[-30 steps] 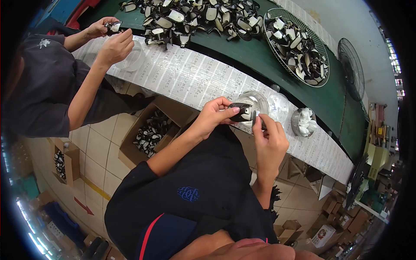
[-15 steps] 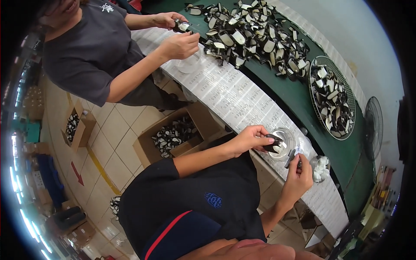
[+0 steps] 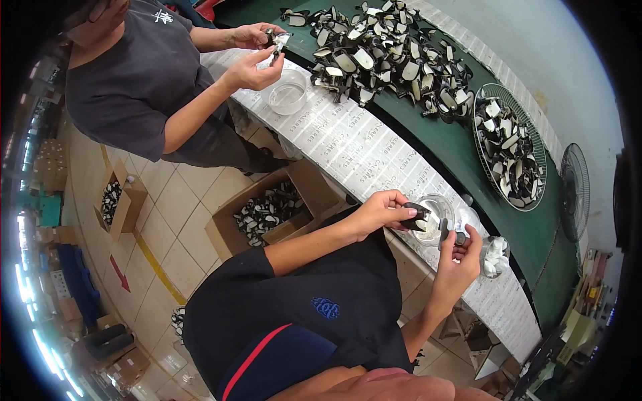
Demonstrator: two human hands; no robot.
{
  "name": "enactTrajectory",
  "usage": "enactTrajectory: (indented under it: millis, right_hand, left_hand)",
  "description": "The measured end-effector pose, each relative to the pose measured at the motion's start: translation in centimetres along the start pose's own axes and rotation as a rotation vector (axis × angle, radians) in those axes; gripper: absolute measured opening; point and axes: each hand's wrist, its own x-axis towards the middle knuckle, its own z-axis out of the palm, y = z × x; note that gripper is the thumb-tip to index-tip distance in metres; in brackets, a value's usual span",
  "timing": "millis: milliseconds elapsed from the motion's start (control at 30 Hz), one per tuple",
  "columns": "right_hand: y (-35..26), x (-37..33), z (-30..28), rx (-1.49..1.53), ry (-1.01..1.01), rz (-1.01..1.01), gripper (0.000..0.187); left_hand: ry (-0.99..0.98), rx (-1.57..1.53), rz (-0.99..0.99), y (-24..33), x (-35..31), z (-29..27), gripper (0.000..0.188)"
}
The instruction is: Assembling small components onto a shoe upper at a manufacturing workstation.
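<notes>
My left hand (image 3: 382,215) pinches a small black piece with a whitish face (image 3: 420,219), tilted above a round clear dish (image 3: 447,206) near the table's front edge. My right hand (image 3: 459,259) is closed around a short dark tool (image 3: 444,230), upright just right of the piece; its exact kind is hard to make out. Tool and piece are close, with a small gap between them. Beside my right hand stands a clear container (image 3: 505,248) filled with white wads.
Many black-and-white pieces (image 3: 408,60) heap on the green surface (image 3: 568,234). More fill a wire-rimmed oval basket (image 3: 479,144) near a fan (image 3: 575,190). At left, a co-worker (image 3: 134,80) handles a similar piece by another clear dish (image 3: 287,93). Cardboard boxes (image 3: 217,234) stand on the floor.
My right hand has shifted slightly left and up, and the tool now stands more upright. My left hand barely moved. The co-worker's hands moved away from the clear dish, uncovering it.
</notes>
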Motion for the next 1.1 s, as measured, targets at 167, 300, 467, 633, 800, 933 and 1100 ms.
enactTrajectory:
  millis: [167, 300, 467, 633, 800, 933, 1100]
  right_hand:
    - [0.7, 0.1, -0.3, 0.093, -0.005, -0.014, 0.033]
    - [1.3, -0.1, 0.3, 0.235, 0.0, 0.019, 0.033]
    - [2.2, -0.4, 1.1, 0.483, -0.02, 0.138, 0.03]
    - [2.7, -0.5, 1.3, 0.617, -0.094, 0.237, 0.027]
    - [5.1, -0.9, 1.8, 0.711, -0.138, 0.312, 0.017]
    - [3.3, -1.1, 1.5, 0.533, -0.106, 0.249, 0.02]
    - [2.8, -1.3, 1.4, 0.431, -0.13, 0.246, 0.02]
  left_hand:
    - [0.005, 0.004, -0.004, -0.3, 0.1, -0.1, 0.028]
    - [0.003, 0.008, -0.006, -0.4, 0.1, 0.0, 0.029]
    - [0.003, 0.009, -0.004, -0.3, 0.1, 0.0, 0.028]
    - [0.008, 0.003, -0.009, -0.3, 0.1, -0.1, 0.028]
    - [-0.008, -0.019, -0.011, -0.5, 0.1, -0.2, 0.027]
    - [-0.002, -0.011, -0.016, -0.3, 0.0, -0.2, 0.027]
    - [0.002, -0.013, -0.016, -0.2, -0.1, 0.0, 0.027]
